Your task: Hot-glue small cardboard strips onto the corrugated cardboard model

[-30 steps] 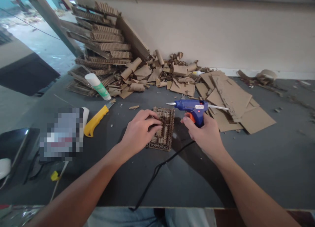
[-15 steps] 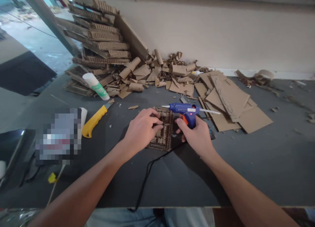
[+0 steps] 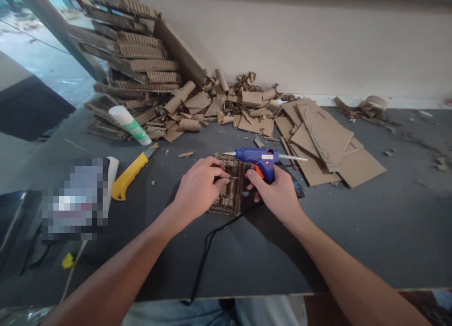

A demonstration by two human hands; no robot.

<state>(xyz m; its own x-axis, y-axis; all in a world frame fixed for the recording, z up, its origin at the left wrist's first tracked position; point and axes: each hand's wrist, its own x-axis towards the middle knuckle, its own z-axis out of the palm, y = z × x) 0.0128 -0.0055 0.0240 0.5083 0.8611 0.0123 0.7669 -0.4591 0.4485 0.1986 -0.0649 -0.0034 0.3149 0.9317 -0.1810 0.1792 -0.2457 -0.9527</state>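
Observation:
A small rectangular cardboard model [image 3: 232, 194] with corrugated edges and strips inside lies flat on the dark table. Over its left side is my left hand [image 3: 202, 182], its thumb and fingers closed in a pinch at the inner strips. Whatever sits between those fingertips is hidden. My right hand [image 3: 278, 189] is wrapped around the handle of a blue glue gun [image 3: 252, 155] with an orange trigger and a small red light. The gun's metal nozzle points left above the model's far end. A pale glue stick [image 3: 293, 158] protrudes from its back.
Left of the hands lie a yellow utility knife [image 3: 130, 176], a white-and-green glue stick tube [image 3: 130, 125] and a blurred-out device [image 3: 76, 196]. Stacked cardboard [image 3: 141, 50], scraps [image 3: 212, 104] and flat sheets [image 3: 326, 142] line the back. A black cord [image 3: 206, 250] crosses the front.
The whole view has shifted slightly, so everything sits a little further left. Both hands, the glue gun and the cardboard model keep nearly the same places relative to one another.

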